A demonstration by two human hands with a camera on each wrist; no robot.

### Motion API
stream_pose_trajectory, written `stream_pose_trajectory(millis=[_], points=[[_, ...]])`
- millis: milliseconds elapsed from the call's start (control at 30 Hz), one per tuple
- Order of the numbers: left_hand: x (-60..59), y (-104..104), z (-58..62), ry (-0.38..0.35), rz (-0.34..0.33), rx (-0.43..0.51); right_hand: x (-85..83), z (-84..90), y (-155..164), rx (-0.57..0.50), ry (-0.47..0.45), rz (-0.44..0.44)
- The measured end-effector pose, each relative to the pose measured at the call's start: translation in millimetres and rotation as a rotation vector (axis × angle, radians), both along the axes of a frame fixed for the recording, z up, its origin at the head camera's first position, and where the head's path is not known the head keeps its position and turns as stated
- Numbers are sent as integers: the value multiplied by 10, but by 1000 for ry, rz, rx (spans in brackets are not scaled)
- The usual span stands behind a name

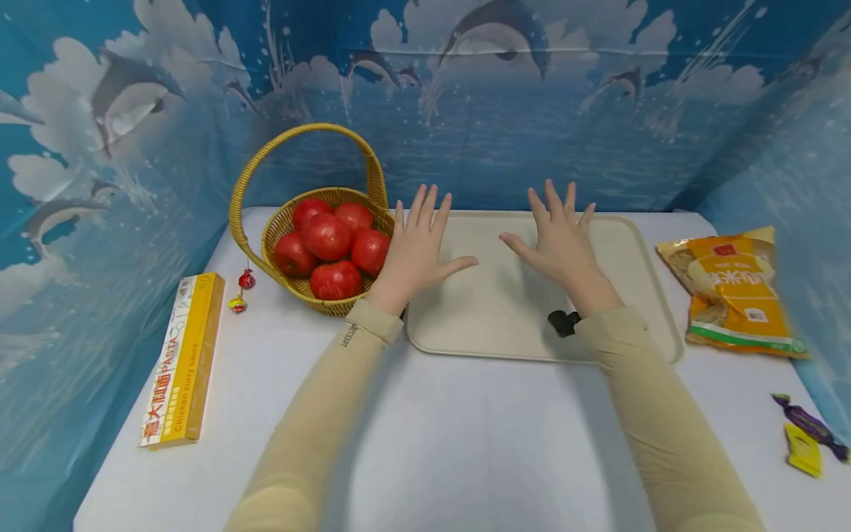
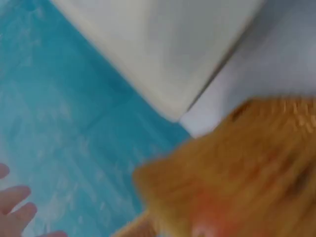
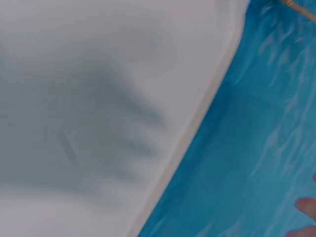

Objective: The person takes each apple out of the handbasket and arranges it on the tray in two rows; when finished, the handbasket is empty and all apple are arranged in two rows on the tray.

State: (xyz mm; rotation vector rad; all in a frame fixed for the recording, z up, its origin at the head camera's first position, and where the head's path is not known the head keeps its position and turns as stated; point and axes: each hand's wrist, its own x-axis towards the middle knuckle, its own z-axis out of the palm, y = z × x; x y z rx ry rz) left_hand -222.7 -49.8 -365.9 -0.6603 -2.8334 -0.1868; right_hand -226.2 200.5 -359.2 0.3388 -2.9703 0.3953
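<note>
Both hands hover with fingers spread over the beige tray (image 1: pixel 479 325), holding nothing. My left hand (image 1: pixel 417 247) is at the tray's left side, overlapping the right rim of the wicker basket (image 1: pixel 312 295) in the head view. Several red apples (image 1: pixel 327 236) fill that basket, whose tall handle (image 1: pixel 309 127) arches above it. Over the tray's right half is my right hand (image 1: pixel 561 244), its thumb pointing inward. The left wrist view catches fingertips (image 2: pixel 15 197) at its lower left and the blurred basket (image 2: pixel 247 173). In the right wrist view, the hand's shadow falls on the tray (image 3: pixel 98 59).
On the left lie a pasta box (image 1: pixel 182 362) and two small wrapped candies (image 1: pixel 247 279). An orange food bag (image 1: pixel 734 292) rests at the right, with a purple candy (image 1: pixel 810 423) and a yellow candy (image 1: pixel 803 449) nearer the front. A blue dolphin-print curtain (image 1: pixel 492 133) encloses the table.
</note>
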Motion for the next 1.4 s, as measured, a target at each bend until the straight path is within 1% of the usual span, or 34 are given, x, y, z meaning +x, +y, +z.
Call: stream_pose_trajectory(millis=[67, 133, 200, 267, 333, 400, 433, 467, 533, 600, 667, 733, 767, 833, 867, 933, 1000, 1133, 1267, 1400], points=[[62, -132, 74, 45, 1, 96, 2, 55, -132, -42, 23, 29], [149, -309, 128, 112, 11, 213, -8, 101, -291, -79, 41, 64], [259, -512, 158, 188, 40, 349, -20, 134, -472, -125, 44, 102], [382, -731, 151, 255, 94, 487, -30, 151, -673, -181, 21, 141], [515, -947, 110, 297, 185, 621, -37, 146, -888, -233, -9, 184], [635, -1144, 42, 318, 310, 741, -45, 116, -1109, -267, -38, 226], [689, -1234, -3, 320, 383, 793, -48, 99, -1219, -283, -64, 239], [736, -1316, -52, 316, 460, 840, -54, 79, -1328, -292, -85, 251], [806, -1447, -156, 285, 612, 931, -73, 25, -1526, -310, -131, 263], [847, -1537, -262, 214, 742, 1010, -91, -41, -1700, -319, -173, 257], [854, -1588, -365, 114, 835, 1092, -115, -113, -1843, -310, -210, 240], [844, -1598, -445, -11, 879, 1180, -137, -189, -1956, -277, -227, 217], [831, -1594, -479, -80, 887, 1225, -146, -221, -2003, -250, -232, 204], [797, -1573, -532, -199, 875, 1310, -167, -281, -2079, -182, -234, 181], [779, -1556, -552, -247, 864, 1344, -179, -306, -2110, -149, -231, 171], [740, -1519, -586, -311, 834, 1412, -205, -347, -2158, -100, -220, 158], [713, -1484, -612, -327, 810, 1466, -230, -369, -2188, -77, -209, 150], [709, -1434, -636, -309, 798, 1518, -263, -380, -2220, -105, -205, 138], [721, -1430, -644, -283, 798, 1532, -286, -370, -2233, -133, -199, 150], [718, -1435, -659, -282, 799, 1530, -315, -381, -2212, -147, -175, 184]])
